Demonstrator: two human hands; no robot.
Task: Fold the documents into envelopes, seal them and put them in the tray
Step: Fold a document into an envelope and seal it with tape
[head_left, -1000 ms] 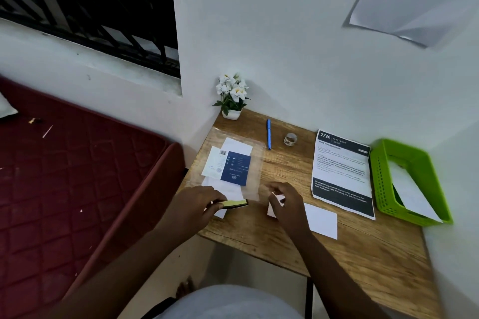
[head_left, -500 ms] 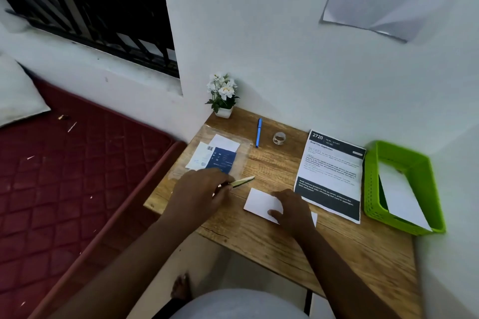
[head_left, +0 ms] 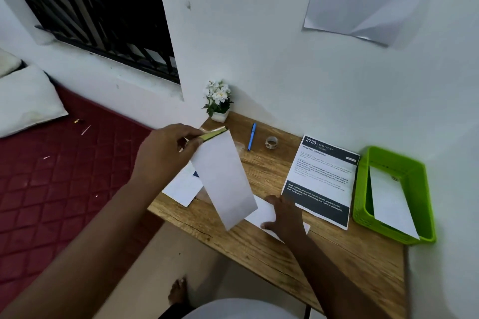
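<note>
My left hand (head_left: 166,153) is raised above the desk's left part and pinches a white envelope (head_left: 224,181) by its upper end, where a yellow-green strip shows. The envelope hangs tilted, its lower corner over the desk. My right hand (head_left: 283,216) rests flat on a folded white paper (head_left: 261,212) lying on the wooden desk (head_left: 337,254). A green tray (head_left: 417,189) at the desk's right end holds one white envelope (head_left: 388,202).
A printed sheet (head_left: 324,176) lies left of the tray. A blue pen (head_left: 251,136), a tape roll (head_left: 271,141) and a small flower pot (head_left: 219,102) stand near the wall. More papers (head_left: 181,186) lie at the desk's left edge. A red mattress (head_left: 51,176) lies to the left.
My left hand rose from the desk and lifted the white envelope into the air. My right hand stayed on the folded paper. The camera tilted and shifted.
</note>
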